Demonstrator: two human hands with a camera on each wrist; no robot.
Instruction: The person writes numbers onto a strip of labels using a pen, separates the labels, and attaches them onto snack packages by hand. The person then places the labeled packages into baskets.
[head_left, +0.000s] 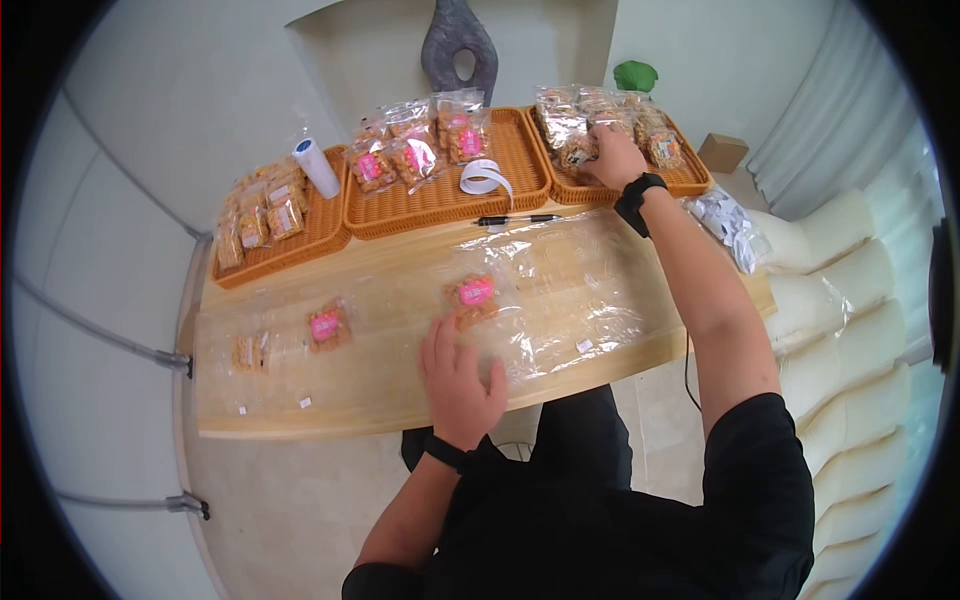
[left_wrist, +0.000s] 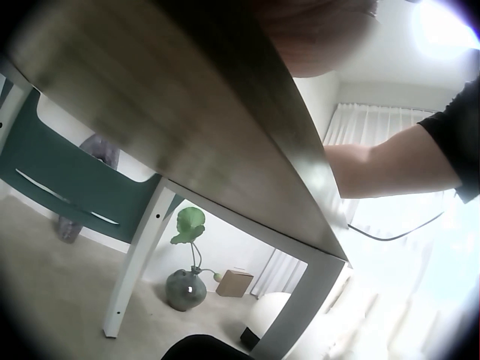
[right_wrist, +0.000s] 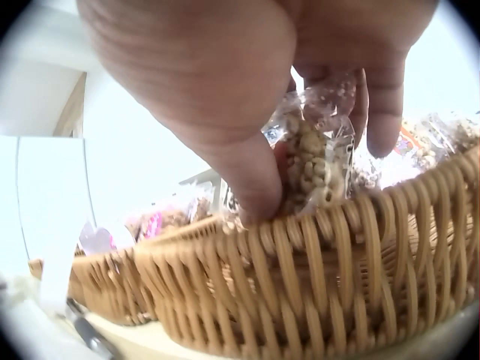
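My right hand (head_left: 617,160) reaches into the right wicker basket (head_left: 692,188). In the right wrist view, its thumb and fingers pinch a clear snack packet (right_wrist: 311,161) of pale puffed pieces, just behind the basket's rim. On the table, my left hand (head_left: 462,385) lies with fingers extended, fingertips right at a pink-labelled snack packet (head_left: 474,292) on clear plastic film. The left wrist view shows mainly the table's underside, with part of the hand blurred at the top.
Two more snack packets, one pink-labelled (head_left: 326,326) and one pale (head_left: 249,352), lie at the table's left. A middle basket (head_left: 400,222) holds pink-labelled packets and a white label strip (head_left: 482,178). A left basket (head_left: 322,232) holds more packets and a white roll (head_left: 317,168). A pen (head_left: 517,219) lies in front.
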